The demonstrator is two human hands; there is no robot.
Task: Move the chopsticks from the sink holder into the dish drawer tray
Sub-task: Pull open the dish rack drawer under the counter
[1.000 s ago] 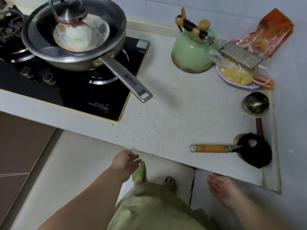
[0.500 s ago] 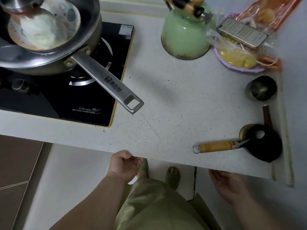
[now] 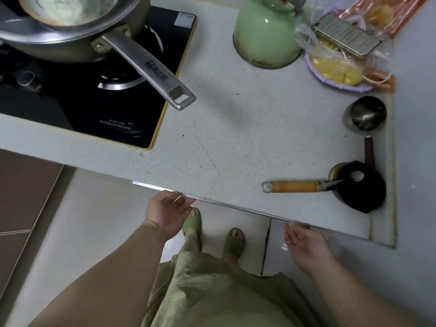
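I count two hands, left hand (image 3: 166,214) and right hand (image 3: 304,244), fingers apart, empty, at the desk (image 3: 236,138) front edge, possibly touching a metal strip (image 3: 212,202). No chopsticks visible.

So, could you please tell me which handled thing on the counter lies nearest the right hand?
The yellow-handled utensil, lying flat by the counter's front edge above the right hand; the pan handle is farther left.
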